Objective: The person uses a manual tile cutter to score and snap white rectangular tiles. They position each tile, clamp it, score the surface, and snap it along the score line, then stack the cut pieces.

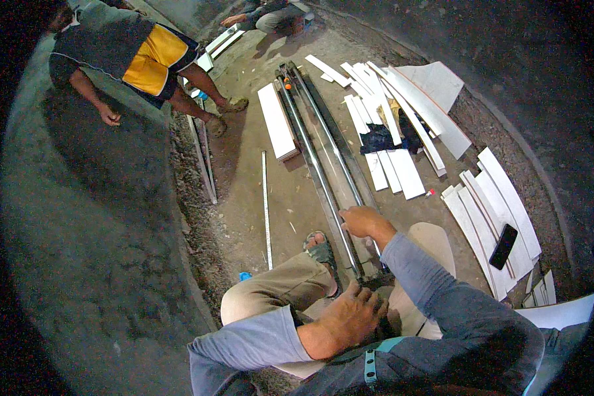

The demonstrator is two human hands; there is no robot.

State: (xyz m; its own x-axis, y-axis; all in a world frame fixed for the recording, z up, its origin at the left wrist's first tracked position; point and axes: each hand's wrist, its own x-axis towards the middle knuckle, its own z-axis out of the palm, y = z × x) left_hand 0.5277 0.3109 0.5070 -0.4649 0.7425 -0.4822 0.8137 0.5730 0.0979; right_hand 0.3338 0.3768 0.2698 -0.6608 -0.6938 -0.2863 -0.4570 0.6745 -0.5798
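A long manual tile cutter [340, 169] with two shiny parallel rails lies on the ground in front of me, running away from between my legs. My left hand [351, 319] is at its near end, palm down, with bent fingers over a dark part; what they hold is hidden. Farther along, my right hand [365, 222] sits over the rails with its fingers curled toward the left rail. Anything within them is too small to make out. Orange pieces [287, 84] show at the cutter's far end.
White tile stack [277, 122] stands left of the cutter. Cut tile strips [393, 125] lie right, with dark cloth [379, 138]; more strips [485, 218] carry a phone [503, 246]. A metal ruler strip [266, 204] lies left. One person [122, 49] stands far left; another [274, 16] crouches behind.
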